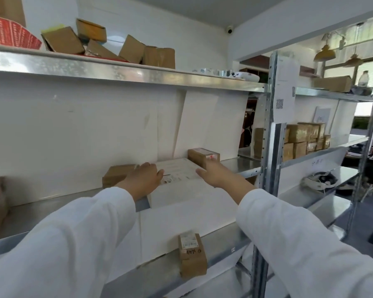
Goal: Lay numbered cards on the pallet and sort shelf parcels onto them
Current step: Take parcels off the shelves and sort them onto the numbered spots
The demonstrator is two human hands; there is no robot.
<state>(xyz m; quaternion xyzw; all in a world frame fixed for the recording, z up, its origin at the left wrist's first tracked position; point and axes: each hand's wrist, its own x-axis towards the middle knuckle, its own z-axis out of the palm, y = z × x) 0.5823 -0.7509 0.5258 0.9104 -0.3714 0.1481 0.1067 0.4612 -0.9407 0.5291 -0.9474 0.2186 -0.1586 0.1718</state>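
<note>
Sorting under way. White flat parcel (177, 172) still on the middle shelf (237, 164). Left hand (144, 177): fingers curled over its left edge. Right hand (212, 174): fingers straight at its right edge. Brown parcels (202, 157) also still shelved. Pallet out of view.

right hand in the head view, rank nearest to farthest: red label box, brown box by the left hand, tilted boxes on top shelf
1. Red label box, at the fingertips of the right hand.
2. Brown box, left, beside the left hand across the white parcel.
3. Tilted boxes, up on the top shelf.
</note>
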